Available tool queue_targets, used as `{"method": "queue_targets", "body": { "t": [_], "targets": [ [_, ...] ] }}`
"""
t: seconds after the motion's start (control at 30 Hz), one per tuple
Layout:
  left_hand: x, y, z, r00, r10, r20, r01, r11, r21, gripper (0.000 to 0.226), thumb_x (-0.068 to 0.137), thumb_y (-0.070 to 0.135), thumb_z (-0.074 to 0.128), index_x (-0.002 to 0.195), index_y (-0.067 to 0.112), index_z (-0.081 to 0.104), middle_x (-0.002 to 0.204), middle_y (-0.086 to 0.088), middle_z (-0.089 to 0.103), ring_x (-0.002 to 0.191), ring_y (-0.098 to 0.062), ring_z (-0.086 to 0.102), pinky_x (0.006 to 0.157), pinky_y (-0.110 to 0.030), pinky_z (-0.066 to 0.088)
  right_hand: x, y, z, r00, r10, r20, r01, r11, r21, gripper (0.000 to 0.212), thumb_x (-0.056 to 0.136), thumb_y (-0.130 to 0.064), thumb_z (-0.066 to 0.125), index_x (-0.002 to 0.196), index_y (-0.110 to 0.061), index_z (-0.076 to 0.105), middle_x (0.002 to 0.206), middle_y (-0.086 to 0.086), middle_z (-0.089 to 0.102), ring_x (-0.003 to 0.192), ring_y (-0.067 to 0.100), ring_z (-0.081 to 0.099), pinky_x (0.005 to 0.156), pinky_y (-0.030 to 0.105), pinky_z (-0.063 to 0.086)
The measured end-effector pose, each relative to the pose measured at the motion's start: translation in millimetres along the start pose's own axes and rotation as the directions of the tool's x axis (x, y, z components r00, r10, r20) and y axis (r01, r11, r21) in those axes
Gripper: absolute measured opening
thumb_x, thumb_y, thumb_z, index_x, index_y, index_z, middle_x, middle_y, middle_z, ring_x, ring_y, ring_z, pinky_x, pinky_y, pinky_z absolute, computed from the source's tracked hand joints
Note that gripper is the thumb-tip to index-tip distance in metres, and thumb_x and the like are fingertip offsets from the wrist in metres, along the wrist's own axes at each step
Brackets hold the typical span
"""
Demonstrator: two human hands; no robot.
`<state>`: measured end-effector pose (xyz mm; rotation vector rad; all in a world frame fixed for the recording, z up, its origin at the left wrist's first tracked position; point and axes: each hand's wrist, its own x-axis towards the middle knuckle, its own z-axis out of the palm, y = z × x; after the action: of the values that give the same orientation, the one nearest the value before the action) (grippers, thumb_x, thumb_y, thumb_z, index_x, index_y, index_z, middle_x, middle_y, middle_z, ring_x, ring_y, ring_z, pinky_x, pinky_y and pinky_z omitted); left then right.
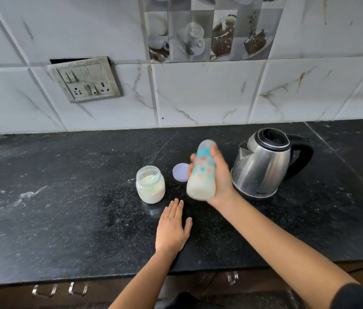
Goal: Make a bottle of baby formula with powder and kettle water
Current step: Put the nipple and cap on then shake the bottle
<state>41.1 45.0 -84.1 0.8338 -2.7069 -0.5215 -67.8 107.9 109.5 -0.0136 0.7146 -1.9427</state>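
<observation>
While the right hand (pixel 219 175) curled its fingers round the bottle (pixel 203 172), held tilted above the counter (pixel 64 197) between the powder jar (pixel 150 185) and the kettle (pixel 263 161), seemingly to shake its milky contents, the left hand (pixel 172 228) lay flat beside the jar, fingers straight, probably bracing.

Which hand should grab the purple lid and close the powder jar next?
Left, I'd say. The left hand lies open on the counter, holding nothing, just in front of the powder jar, with the purple lid beside the jar. The right hand is occupied, its fingers wrapped round the bottle.
</observation>
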Motion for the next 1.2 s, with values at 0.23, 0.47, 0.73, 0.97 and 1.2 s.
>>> {"method": "queue_targets", "body": {
  "t": [0.23,0.47,0.73,0.97,1.2],
  "targets": [
    [0,-2,1,1.000,0.003,-0.020,-0.003,1.000,-0.003,0.059,0.096,0.046,0.037,0.146,0.015,0.034,0.150,-0.004,0.039,0.141,-0.015,0.027,0.118,-0.031,0.018,-19,15,-5,0.994,0.090,0.059,-0.072,0.965,-0.251,0.058,0.080,-0.048,0.057,0.124,-0.011,0.045,0.072,0.007,0.060,0.051,0.018,0.058,0.049,0.027,0.052],
    [-1,-2,2,1.000,-0.009,0.010,0.009,1.000,0.014,0.062,0.097,0.048,0.031,0.151,0.017,0.021,0.158,0.000,0.020,0.146,-0.010,0.010,0.120,-0.027,0.006,-4,-6,2,0.999,0.032,-0.003,-0.032,0.999,-0.028,0.041,0.092,-0.047,0.049,0.094,-0.007,0.055,0.073,0.005,0.058,0.050,0.016,0.058,0.049,0.024,0.053],
    [0,-3,3,1.000,-0.012,0.018,0.012,1.000,0.009,0.062,0.098,0.047,0.031,0.151,0.017,0.020,0.158,0.001,0.018,0.146,-0.010,0.008,0.119,-0.025,0.002,0,-4,2,1.000,-0.019,-0.017,0.020,0.997,0.071,0.039,0.089,-0.044,0.052,0.107,-0.010,0.047,0.078,0.005,0.056,0.048,0.017,0.056,0.049,0.024,0.052],
    [0,-2,1,1.000,0.003,-0.020,-0.003,1.000,0.008,0.060,0.096,0.046,0.037,0.147,0.015,0.032,0.152,-0.004,0.035,0.142,-0.015,0.025,0.119,-0.030,0.013,-10,15,-7,0.997,0.070,0.036,-0.063,0.986,-0.156,0.048,0.084,-0.047,0.055,0.114,-0.010,0.048,0.077,0.006,0.059,0.051,0.017,0.057,0.050,0.026,0.052],
    [-1,-2,2,1.000,0.002,-0.007,-0.002,1.000,-0.014,0.064,0.097,0.047,0.037,0.150,0.015,0.023,0.157,-0.002,0.023,0.146,-0.012,0.013,0.120,-0.029,0.010,-18,13,-15,0.997,0.081,-0.002,-0.079,0.972,-0.221,0.047,0.088,-0.049,0.049,0.107,-0.006,0.052,0.071,0.005,0.060,0.050,0.016,0.057,0.049,0.025,0.051]
  ]
}}
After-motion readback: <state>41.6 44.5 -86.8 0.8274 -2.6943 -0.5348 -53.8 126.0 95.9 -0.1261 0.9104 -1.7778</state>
